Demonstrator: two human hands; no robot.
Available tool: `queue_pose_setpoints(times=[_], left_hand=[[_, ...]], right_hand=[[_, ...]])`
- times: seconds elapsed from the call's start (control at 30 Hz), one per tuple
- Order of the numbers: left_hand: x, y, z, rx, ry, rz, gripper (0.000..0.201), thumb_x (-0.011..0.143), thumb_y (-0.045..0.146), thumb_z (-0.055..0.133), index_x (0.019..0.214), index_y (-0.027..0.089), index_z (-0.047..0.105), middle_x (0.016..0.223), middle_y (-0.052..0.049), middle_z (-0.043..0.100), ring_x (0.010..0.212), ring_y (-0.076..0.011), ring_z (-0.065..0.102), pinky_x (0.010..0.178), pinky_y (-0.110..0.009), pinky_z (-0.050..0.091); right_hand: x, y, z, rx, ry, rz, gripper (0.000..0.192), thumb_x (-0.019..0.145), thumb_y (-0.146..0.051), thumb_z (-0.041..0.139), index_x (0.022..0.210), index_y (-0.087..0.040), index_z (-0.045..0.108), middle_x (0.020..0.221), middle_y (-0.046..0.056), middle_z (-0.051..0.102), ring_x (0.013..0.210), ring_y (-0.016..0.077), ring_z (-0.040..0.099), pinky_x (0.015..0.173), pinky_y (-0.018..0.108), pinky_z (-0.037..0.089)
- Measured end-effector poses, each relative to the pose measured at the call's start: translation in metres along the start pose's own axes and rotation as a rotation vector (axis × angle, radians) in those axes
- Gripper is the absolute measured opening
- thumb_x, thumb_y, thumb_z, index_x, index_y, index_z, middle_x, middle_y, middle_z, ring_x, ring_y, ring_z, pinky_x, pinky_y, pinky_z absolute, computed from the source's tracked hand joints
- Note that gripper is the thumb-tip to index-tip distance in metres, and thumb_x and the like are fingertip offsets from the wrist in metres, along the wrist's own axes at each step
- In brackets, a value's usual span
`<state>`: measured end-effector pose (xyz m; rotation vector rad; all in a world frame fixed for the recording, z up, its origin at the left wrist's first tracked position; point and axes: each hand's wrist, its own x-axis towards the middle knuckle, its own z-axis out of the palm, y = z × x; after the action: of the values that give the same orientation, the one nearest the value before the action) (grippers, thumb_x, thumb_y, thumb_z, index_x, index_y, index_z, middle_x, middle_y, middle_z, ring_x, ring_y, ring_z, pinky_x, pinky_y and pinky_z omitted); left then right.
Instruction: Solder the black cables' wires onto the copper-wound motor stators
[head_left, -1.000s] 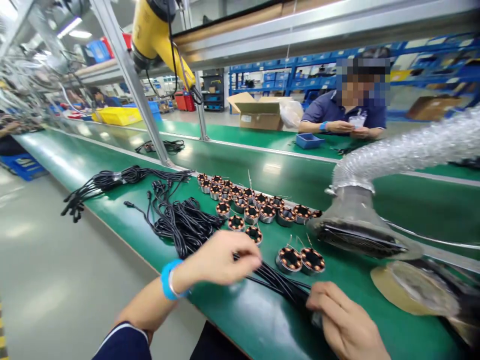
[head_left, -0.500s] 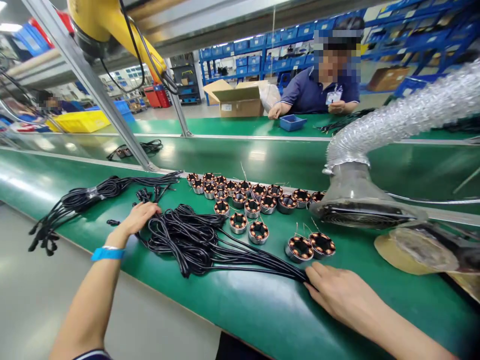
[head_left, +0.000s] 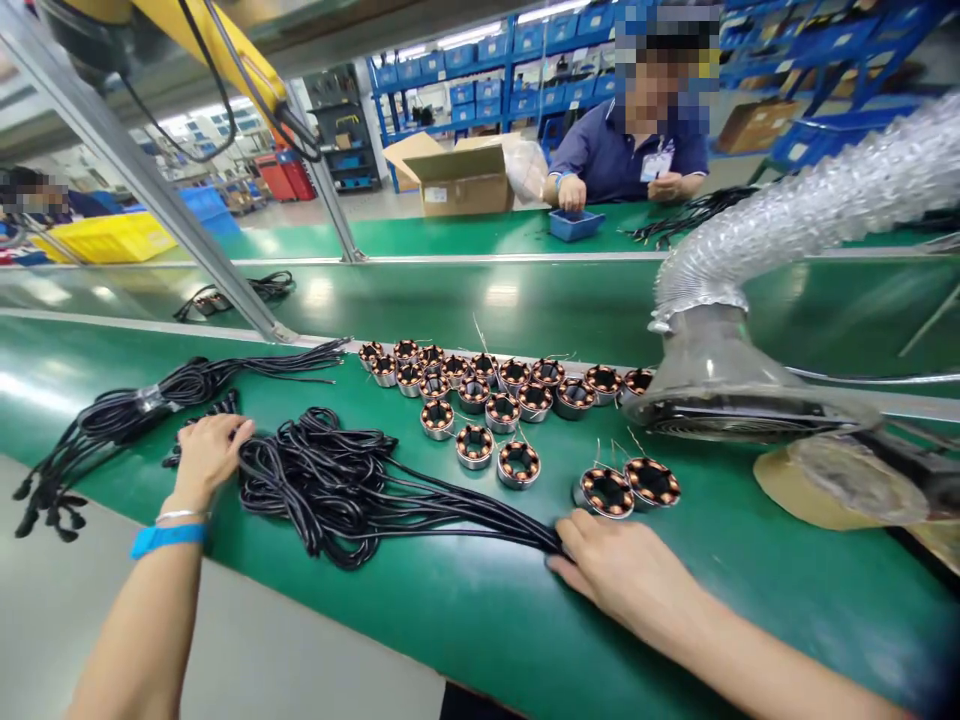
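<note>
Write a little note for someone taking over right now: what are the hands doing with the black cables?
Left hand: flat on the far end of the loose black cables, fingers spread, not gripping.
Right hand: presses the bunched cable ends against the green table.
A tied cable bundle lies to the left; copper coils sit behind the cables.
Done: one end gathered together.
Left: the cables are a tangled pile, neither straightened nor tied.
</note>
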<state>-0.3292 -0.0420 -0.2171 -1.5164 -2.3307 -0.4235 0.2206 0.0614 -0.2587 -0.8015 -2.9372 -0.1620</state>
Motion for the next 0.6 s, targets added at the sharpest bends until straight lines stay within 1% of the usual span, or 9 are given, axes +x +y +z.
queue_pose_setpoints(times=[0.07, 0.13, 0.2, 0.27, 0.33, 0.4, 0.5, 0.57, 0.6], left_hand=[[-0.001, 0.013, -0.008, -0.026, 0.112, -0.034, 0.029, 0.085, 0.042, 0.048, 0.072, 0.022, 0.065, 0.077, 0.000, 0.072, 0.082, -0.0221, 0.061, 0.073, -0.029, 0.042], [-0.004, 0.035, -0.016, -0.069, 0.234, -0.054, 0.027, 0.088, 0.039, 0.046, 0.078, 0.023, 0.065, 0.085, 0.000, 0.072, 0.088, -0.0217, 0.064, 0.079, -0.031, 0.047], [-0.009, 0.069, -0.024, -0.155, 0.331, -0.018, 0.022, 0.090, 0.036, 0.048, 0.080, 0.024, 0.064, 0.088, 0.001, 0.071, 0.091, -0.0198, 0.065, 0.086, -0.032, 0.049], [-0.019, 0.112, -0.032, -0.312, 0.363, 0.107, 0.015, 0.088, 0.031, 0.056, 0.079, 0.024, 0.064, 0.090, 0.000, 0.070, 0.090, -0.0198, 0.065, 0.091, -0.035, 0.049], [-0.030, 0.156, -0.039, -0.415, 0.279, 0.251, 0.010, 0.087, 0.026, 0.059, 0.080, 0.022, 0.065, 0.092, -0.003, 0.069, 0.091, -0.0209, 0.065, 0.090, -0.036, 0.050], [-0.041, 0.195, -0.044, -0.494, 0.194, 0.362, 0.010, 0.088, 0.022, 0.058, 0.081, 0.021, 0.066, 0.093, -0.005, 0.069, 0.090, -0.0210, 0.065, 0.087, -0.036, 0.051], [-0.055, 0.240, -0.044, -0.597, 0.049, 0.476, 0.010, 0.089, 0.019, 0.057, 0.083, 0.019, 0.065, 0.094, -0.007, 0.068, 0.091, -0.0199, 0.064, 0.084, -0.034, 0.051], [-0.060, 0.263, -0.043, -0.632, -0.038, 0.524, 0.010, 0.089, 0.019, 0.057, 0.083, 0.019, 0.064, 0.096, -0.007, 0.067, 0.093, -0.0192, 0.063, 0.085, -0.033, 0.051], [-0.062, 0.272, -0.043, -0.638, -0.080, 0.543, 0.010, 0.090, 0.019, 0.056, 0.084, 0.019, 0.064, 0.098, -0.007, 0.067, 0.095, -0.0191, 0.063, 0.086, -0.033, 0.051]], right_hand=[[-0.001, 0.011, -0.013, 0.149, -0.003, 0.022, 0.018, 0.088, -0.036, 0.063, 0.083, -0.020, 0.056, 0.071, 0.001, 0.067, 0.057, 0.0185, 0.064, 0.049, 0.027, 0.036], [0.004, 0.023, -0.029, 0.332, 0.062, 0.001, 0.020, 0.097, -0.036, 0.049, 0.088, -0.021, 0.057, 0.071, 0.000, 0.067, 0.057, 0.0157, 0.063, 0.051, 0.025, 0.037], [0.018, 0.031, -0.048, 0.478, 0.179, -0.011, 0.033, 0.102, -0.034, 0.034, 0.081, -0.021, 0.056, 0.065, -0.001, 0.063, 0.054, 0.0124, 0.058, 0.052, 0.024, 0.036], [0.045, 0.039, -0.068, 0.515, 0.313, 0.063, 0.043, 0.101, -0.042, 0.033, 0.068, -0.020, 0.050, 0.058, -0.002, 0.055, 0.051, 0.0109, 0.050, 0.052, 0.023, 0.033], [0.082, 0.051, -0.088, 0.480, 0.378, 0.179, 0.046, 0.095, -0.052, 0.041, 0.063, -0.019, 0.047, 0.058, -0.002, 0.053, 0.054, 0.0113, 0.050, 0.055, 0.023, 0.033], [0.126, 0.071, -0.106, 0.428, 0.400, 0.356, 0.053, 0.100, -0.046, 0.029, 0.061, -0.017, 0.050, 0.061, 0.002, 0.054, 0.062, 0.0145, 0.056, 0.063, 0.026, 0.038], [0.186, 0.110, -0.124, 0.424, 0.451, 0.489, 0.047, 0.102, -0.035, 0.021, 0.091, -0.011, 0.061, 0.096, 0.014, 0.065, 0.097, 0.0271, 0.062, 0.083, 0.038, 0.044], [0.210, 0.133, -0.129, 0.446, 0.420, 0.524, 0.036, 0.096, -0.036, 0.042, 0.115, -0.009, 0.057, 0.124, 0.020, 0.058, 0.118, 0.0354, 0.053, 0.093, 0.049, 0.044], [0.216, 0.140, -0.131, 0.456, 0.400, 0.535, 0.045, 0.091, -0.038, 0.053, 0.125, -0.009, 0.052, 0.136, 0.022, 0.050, 0.127, 0.0406, 0.046, 0.095, 0.056, 0.042]])
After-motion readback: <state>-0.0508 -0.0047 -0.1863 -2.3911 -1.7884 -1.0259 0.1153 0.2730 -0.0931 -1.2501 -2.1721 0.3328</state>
